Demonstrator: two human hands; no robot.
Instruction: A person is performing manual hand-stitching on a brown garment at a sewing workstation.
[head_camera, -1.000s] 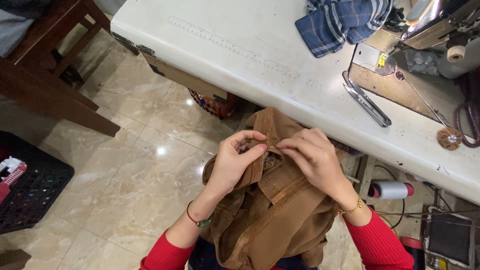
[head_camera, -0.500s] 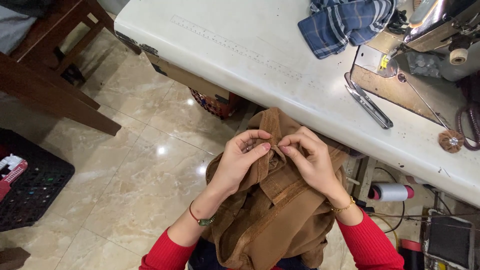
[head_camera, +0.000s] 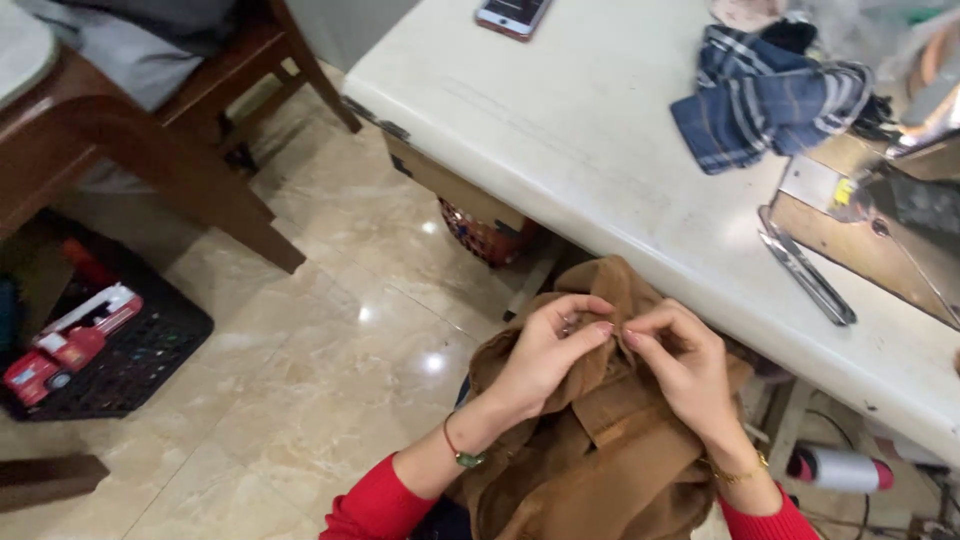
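Two hands, left hand (head_camera: 545, 355), right hand (head_camera: 685, 365), pinching crumpled brown garment (head_camera: 610, 460)

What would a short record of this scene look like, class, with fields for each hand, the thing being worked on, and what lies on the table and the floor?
left hand: fingers pinch a fold of the brown garment
right hand: fingers pinch the same spot, tips meeting the left
brown garment: bunched on the lap, below the table edge
table: white; holds a phone, a blue plaid cloth, a metal tool
floor: a toy truck on a black mat
wrists: bracelet on each
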